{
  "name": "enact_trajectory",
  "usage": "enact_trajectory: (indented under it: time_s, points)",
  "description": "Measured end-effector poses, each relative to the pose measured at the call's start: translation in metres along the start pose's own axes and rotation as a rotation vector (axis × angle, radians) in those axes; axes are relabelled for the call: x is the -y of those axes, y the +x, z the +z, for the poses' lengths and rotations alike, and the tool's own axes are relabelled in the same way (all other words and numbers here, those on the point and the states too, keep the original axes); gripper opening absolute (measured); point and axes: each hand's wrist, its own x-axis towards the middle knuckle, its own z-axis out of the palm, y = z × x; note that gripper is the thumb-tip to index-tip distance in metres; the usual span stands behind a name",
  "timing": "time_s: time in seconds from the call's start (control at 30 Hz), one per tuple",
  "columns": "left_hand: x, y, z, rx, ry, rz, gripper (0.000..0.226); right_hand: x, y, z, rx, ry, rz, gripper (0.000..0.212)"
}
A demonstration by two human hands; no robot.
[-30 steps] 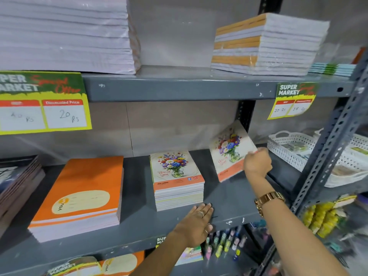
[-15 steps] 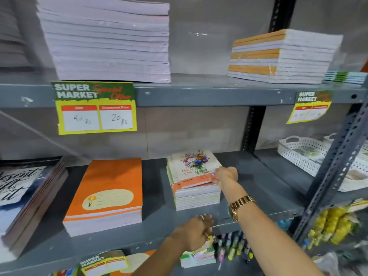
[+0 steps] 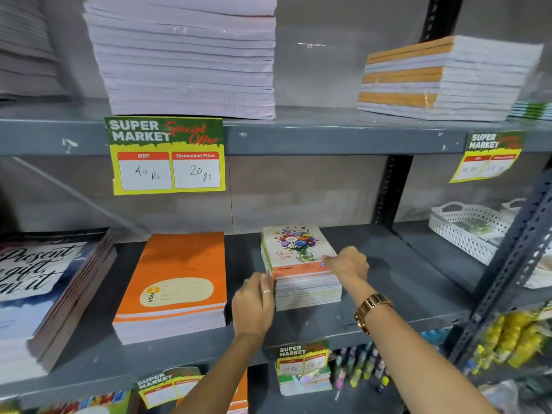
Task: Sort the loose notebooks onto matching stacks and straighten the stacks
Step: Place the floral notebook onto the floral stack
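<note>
A stack of flower-cover notebooks point(image 3: 298, 249) stands on the middle grey shelf point(image 3: 403, 282). Its top notebook lies flat but slightly askew on the pile. My left hand point(image 3: 254, 303) presses against the stack's left front corner, fingers curled on its side. My right hand point(image 3: 348, 264) rests at the stack's right edge, fingertips touching the top cover near its orange band. A stack of orange notebooks point(image 3: 176, 282) lies to the left, apart from my hands.
Dark script-cover books point(image 3: 44, 288) fill the shelf's left end. White perforated baskets point(image 3: 469, 228) sit to the right behind a slanted metal upright point(image 3: 513, 252). Tall paper stacks point(image 3: 191, 61) and orange-spined pads point(image 3: 442, 79) occupy the upper shelf. Price tags hang on shelf edges.
My right hand carried the loose flower notebook from the right and laid it on the flower stack. My left hand rose from the shelf edge to the stack's left side.
</note>
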Motion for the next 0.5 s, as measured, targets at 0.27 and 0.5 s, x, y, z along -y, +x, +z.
enact_trajectory:
  time_s: [0.27, 0.5]
  points:
    - [-0.037, 0.023, -0.005, 0.244, -0.505, -0.418, 0.04, -0.014, 0.023, -0.009, 0.143, 0.456, 0.041, 0.059]
    - [-0.018, 0.027, 0.026, 0.445, -0.795, -0.622, 0.051, -0.045, 0.025, 0.007, 0.454, 0.788, 0.12, 0.08]
